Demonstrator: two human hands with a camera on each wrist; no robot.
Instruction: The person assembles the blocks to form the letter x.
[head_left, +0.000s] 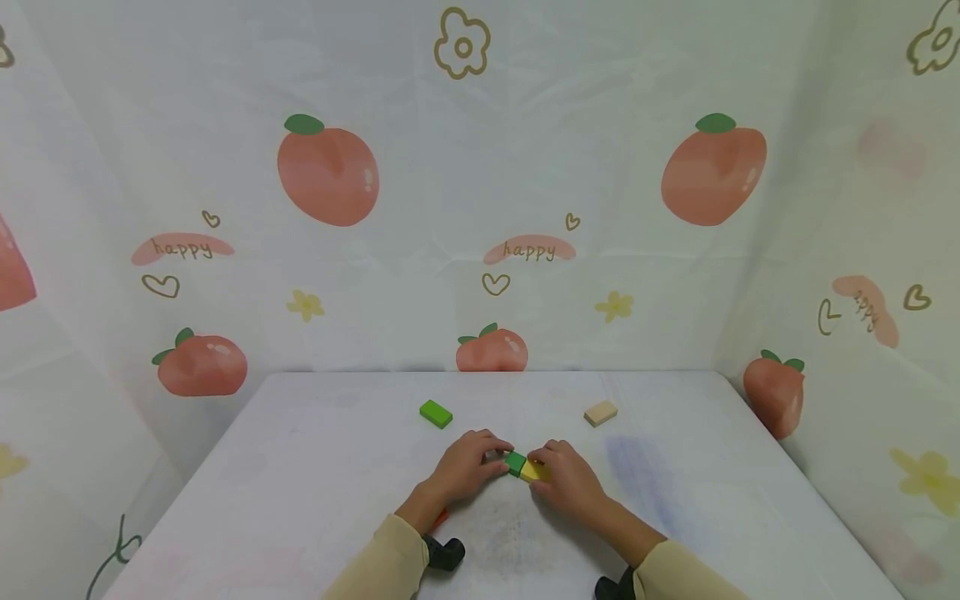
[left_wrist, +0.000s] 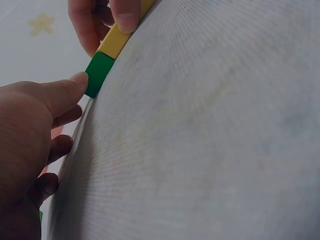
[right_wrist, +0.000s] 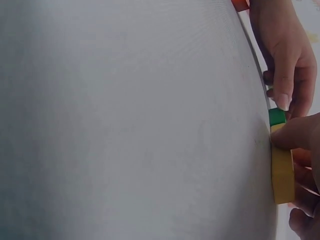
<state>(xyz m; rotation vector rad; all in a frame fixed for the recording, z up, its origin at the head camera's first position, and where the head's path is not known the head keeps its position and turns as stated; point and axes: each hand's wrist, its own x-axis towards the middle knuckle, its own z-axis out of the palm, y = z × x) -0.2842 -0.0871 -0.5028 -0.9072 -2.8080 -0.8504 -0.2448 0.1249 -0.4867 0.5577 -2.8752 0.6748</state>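
Note:
Near the middle of the table, a dark green block [head_left: 515, 462] and a yellow block [head_left: 534, 472] lie end to end. My left hand [head_left: 467, 467] pinches the green block, its thumb at the outer end in the left wrist view. My right hand [head_left: 572, 483] holds the yellow block between thumb and fingers, covering part of it. In the right wrist view the yellow block [right_wrist: 283, 170] shows its long side, meeting the green block [right_wrist: 277, 116] at one end.
Farther back on the table [head_left: 337, 483] lie a light green block [head_left: 436, 413] on the left and a tan block [head_left: 601, 413] on the right. An orange-red block [head_left: 439, 520] is partly hidden beneath my left wrist. A printed cloth hangs behind the table.

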